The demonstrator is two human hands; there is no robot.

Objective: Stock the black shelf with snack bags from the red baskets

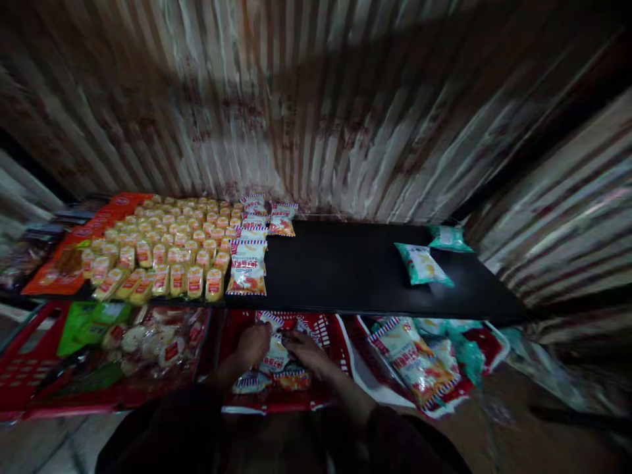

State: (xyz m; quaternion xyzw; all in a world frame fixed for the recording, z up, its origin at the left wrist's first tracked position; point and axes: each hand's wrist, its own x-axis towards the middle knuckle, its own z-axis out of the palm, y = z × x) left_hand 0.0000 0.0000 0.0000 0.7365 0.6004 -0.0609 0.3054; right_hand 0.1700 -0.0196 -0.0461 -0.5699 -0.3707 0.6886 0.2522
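My left hand [254,345] is closed on the left edge of a white and orange snack bag [274,356], low in the middle of the head view. From the other side my right hand [307,350] grips the same bag, its fingertips dim in shadow. Both hands are over a red basket [340,342], where more bags of this kind lie under and around them. Just above on the black shelf [336,263], a column of matching snack bags [247,263] lies overlapped, with a single bag [283,219] to its right.
Rows of small yellow packaged cakes [172,253] fill the shelf's left part, beside an orange sheet [106,220]. Two teal bags [422,264] lie at the right. Another red basket [39,342] and a pile of snack bags [419,359] flank my hands. Corrugated wall behind.
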